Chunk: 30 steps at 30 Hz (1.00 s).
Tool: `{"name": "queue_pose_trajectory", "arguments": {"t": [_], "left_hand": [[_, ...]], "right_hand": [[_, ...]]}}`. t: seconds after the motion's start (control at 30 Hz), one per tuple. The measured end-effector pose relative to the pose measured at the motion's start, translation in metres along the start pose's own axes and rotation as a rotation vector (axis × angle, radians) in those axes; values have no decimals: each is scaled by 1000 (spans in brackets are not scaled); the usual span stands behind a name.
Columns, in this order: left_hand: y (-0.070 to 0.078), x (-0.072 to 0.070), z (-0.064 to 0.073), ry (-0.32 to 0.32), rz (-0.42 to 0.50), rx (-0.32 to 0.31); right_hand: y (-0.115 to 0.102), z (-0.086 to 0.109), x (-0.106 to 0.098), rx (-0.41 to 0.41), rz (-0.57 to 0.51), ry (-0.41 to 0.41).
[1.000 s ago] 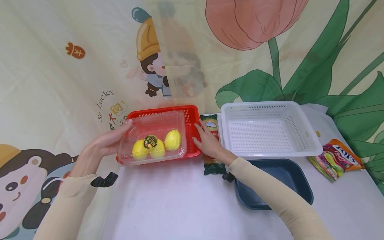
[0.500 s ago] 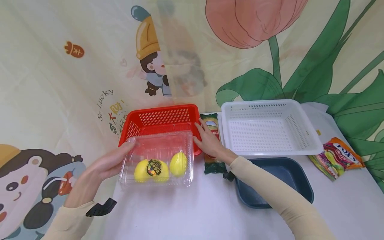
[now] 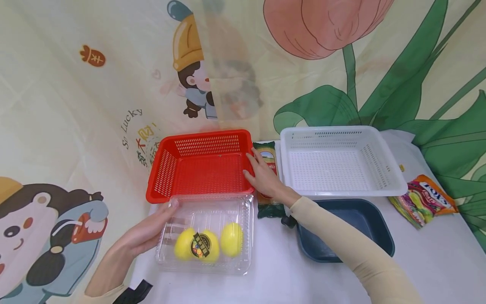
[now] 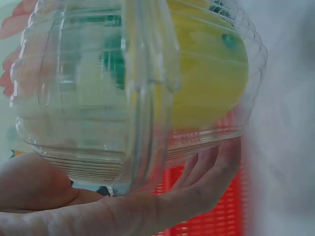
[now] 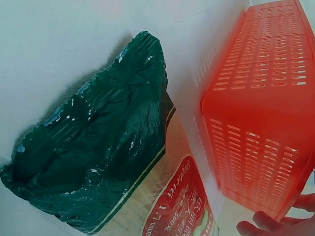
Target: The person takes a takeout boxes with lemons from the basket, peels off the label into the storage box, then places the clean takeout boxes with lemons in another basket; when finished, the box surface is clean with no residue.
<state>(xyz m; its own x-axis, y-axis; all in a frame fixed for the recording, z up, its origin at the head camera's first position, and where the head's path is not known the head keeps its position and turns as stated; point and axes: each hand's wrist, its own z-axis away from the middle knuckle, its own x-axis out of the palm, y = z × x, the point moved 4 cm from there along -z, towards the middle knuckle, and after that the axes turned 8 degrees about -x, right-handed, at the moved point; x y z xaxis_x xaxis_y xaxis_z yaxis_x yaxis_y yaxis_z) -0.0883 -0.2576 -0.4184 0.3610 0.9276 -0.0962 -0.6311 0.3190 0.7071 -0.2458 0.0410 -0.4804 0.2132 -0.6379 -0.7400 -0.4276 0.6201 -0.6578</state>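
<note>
My left hand (image 3: 148,230) grips the left side of a clear plastic clamshell box (image 3: 205,207), thumb at its upper corner and fingers curled under it in the left wrist view. Three yellow lemons (image 3: 231,239) and a black round sticker (image 3: 200,245) show through the plastic. The box is in front of a red perforated basket (image 3: 212,169), its back edge overlapping the basket's front rim in the head view. My right hand (image 3: 265,177) touches the basket's right rim with extended fingers (image 5: 263,221). Beneath that hand lies a spaghetti packet (image 5: 93,132) with green ends.
A white perforated basket (image 3: 286,169) stands to the right of the packet. In front of it is a dark blue tray (image 3: 353,215), partly covered by my right sleeve. A colourful Fox's candy bag (image 3: 425,200) lies at the far right. A printed curtain (image 3: 235,42) hangs behind.
My left hand has brought the clamshell box with the lemons from over the red basket toward me, uncovering the basket's inside. My right hand has stayed at the basket's right rim.
</note>
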Motion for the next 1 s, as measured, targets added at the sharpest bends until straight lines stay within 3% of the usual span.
{"name": "queue_pose_trajectory", "arguments": {"t": [0.27,0.47,0.63,0.87,1.0], "left_hand": [[-38,11,-15,30,18,-36],[-61,15,-29,12,80,-39],[-66,17,-36,19,81,-23],[-66,14,-42,64,16,-76],[-67,13,-45,65,16,-76]], "right_hand": [[2,1,1,0,8,-15],[5,4,6,-3,4,-16],[3,4,5,-19,16,-11],[2,2,3,-17,7,-1],[1,0,1,-23,17,0]]}}
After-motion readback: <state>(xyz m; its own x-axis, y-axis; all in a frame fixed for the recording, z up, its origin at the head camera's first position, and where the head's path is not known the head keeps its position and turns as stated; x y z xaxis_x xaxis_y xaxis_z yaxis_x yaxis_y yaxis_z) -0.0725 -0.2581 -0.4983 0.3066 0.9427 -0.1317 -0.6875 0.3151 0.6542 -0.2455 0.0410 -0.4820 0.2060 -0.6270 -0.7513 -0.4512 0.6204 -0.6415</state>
